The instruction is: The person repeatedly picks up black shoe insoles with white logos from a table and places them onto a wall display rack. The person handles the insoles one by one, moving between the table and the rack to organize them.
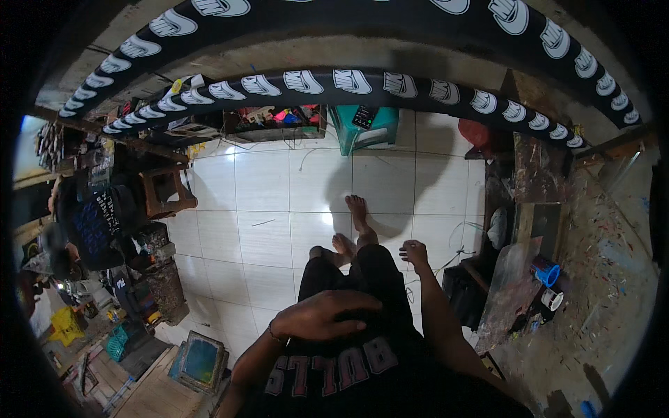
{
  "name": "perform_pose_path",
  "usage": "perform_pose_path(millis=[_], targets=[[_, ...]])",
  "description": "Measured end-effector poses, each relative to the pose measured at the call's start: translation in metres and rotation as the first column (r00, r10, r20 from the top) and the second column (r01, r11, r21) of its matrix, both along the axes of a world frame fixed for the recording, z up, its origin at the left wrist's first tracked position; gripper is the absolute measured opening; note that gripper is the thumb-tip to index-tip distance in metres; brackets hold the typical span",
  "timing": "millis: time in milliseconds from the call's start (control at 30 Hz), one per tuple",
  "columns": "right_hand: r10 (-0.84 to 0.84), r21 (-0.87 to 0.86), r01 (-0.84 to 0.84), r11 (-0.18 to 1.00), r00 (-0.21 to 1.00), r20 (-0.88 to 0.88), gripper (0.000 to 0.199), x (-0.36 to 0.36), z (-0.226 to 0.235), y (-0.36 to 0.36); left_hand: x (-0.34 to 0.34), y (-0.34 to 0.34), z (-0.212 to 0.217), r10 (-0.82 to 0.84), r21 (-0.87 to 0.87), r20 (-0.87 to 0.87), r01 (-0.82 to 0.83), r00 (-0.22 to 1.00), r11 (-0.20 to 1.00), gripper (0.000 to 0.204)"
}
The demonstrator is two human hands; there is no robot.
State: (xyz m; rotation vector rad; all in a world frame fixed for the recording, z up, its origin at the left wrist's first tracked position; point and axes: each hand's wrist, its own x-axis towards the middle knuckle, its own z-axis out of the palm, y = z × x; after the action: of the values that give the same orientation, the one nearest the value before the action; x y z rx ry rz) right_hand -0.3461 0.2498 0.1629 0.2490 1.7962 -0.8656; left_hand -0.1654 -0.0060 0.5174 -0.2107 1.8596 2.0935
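Note:
My left hand (327, 312) lies across my dark shirt and lap, palm down. Its fingers are stretched out and the thumb stands apart. Past my right thigh, my right hand (414, 253) hangs in the air over the white floor tiles (261, 237). Its fingers are loosely bent and apart, and I see nothing in them. A thin dark cord (449, 261) lies on the floor beside it. Ahead of me, a long black strip with repeated white prints (324, 81) spans the view from side to side. A second black strip (376, 28) runs above it.
A green stool (369, 132) bears a black keypad device (364, 117). At left are a person in a dark shirt (94, 219), a brown stool (167, 194) and a framed panel (198, 361). At right, a blue cup (547, 272) stands near a stained bench (603, 279).

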Motion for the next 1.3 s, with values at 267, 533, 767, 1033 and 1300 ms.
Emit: perform_pose_path(millis=[267, 533, 767, 1033, 1300], targets=[[-0.029, 0.034, 0.027, 0.999, 0.999, 0.044, 0.020, -0.023, 0.014, -0.048, -0.030, -0.039, 0.002, -0.018, 0.070, -0.011, 0.019, 1.000, 0.997, 0.042], [0.015, 0.046, -0.018, 0.999, 0.997, 0.075, 0.020, -0.027, 0.007, -0.059, -0.029, -0.056, 0.017, 0.052, 0.118, -0.083, -0.042, 0.995, 0.992, 0.042], [0.046, -0.002, -0.046, 0.999, 0.997, 0.065, 0.021, -0.038, 0.011, -0.098, -0.026, -0.057, 0.029, 0.062, 0.181, -0.139, -0.036, 0.988, 0.983, 0.041], [0.199, -0.050, -0.196, 0.979, 0.979, 0.043, 0.021, -0.043, -0.024, -0.111, -0.001, -0.057, 0.038, 0.174, 0.152, -0.230, -0.141, 0.957, 0.978, 0.044], [0.773, -0.258, -0.742, 0.619, 0.634, 0.030, 0.020, -0.027, -0.054, -0.275, 0.077, -0.026, 0.058, 0.464, -0.050, -0.379, -0.518, 0.801, 0.854, 0.035]])
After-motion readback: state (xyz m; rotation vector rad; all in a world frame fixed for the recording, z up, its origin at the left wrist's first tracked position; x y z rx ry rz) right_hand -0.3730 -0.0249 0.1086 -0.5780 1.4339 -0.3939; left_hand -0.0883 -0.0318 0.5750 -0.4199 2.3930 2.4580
